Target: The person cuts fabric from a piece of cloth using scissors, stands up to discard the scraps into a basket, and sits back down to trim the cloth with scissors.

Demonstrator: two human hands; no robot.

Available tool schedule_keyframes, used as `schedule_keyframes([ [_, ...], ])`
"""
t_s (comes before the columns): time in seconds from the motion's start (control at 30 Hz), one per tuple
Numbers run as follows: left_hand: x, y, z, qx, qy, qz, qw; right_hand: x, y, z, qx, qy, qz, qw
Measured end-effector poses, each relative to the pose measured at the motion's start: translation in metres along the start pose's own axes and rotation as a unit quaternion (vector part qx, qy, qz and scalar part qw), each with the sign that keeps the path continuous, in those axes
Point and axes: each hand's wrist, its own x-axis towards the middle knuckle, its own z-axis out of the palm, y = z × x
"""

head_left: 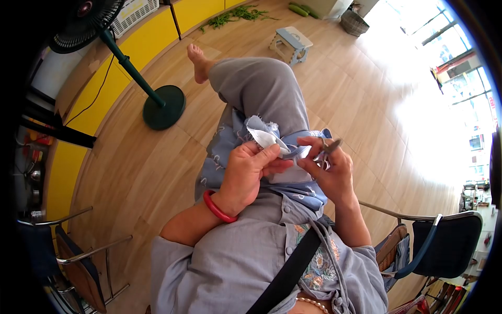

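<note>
My left hand (247, 170), with a red bangle at its wrist, pinches the frayed edge of a blue and white cloth (264, 137) between thumb and fingers. More of this blue printed cloth (213, 162) lies across my lap, over grey trousers. To the right, my right hand (334, 170) has a small pair of scissors (328, 148) in its fingers, close beside the cloth's edge. The hands are a short way apart over my thighs. Part of the cloth is hidden beneath both hands.
A dark green standing fan (164, 108) is at the left, before yellow cabinets (149, 44). Ahead on the wooden floor stand a folding step stool (292, 44), a heap of green plants (235, 17) and a woven basket (354, 23). Chairs (444, 243) flank me.
</note>
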Motion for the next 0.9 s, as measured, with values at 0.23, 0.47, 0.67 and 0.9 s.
schedule_keyframes([
  [0.23,0.0,0.003,-0.006,0.063,0.024,0.014,0.998,-0.004,0.007,0.006,0.027,-0.051,0.099,0.993],
  [0.47,0.003,0.004,-0.01,0.053,0.024,0.015,0.998,-0.014,-0.001,-0.003,0.039,-0.072,0.113,0.99],
  [0.67,0.003,0.002,-0.007,0.031,0.018,0.002,0.999,-0.017,0.013,-0.005,0.11,-0.04,0.138,0.983],
  [0.9,0.005,-0.004,-0.008,0.036,0.009,0.019,0.999,-0.016,0.016,-0.003,0.133,-0.052,0.164,0.976],
])
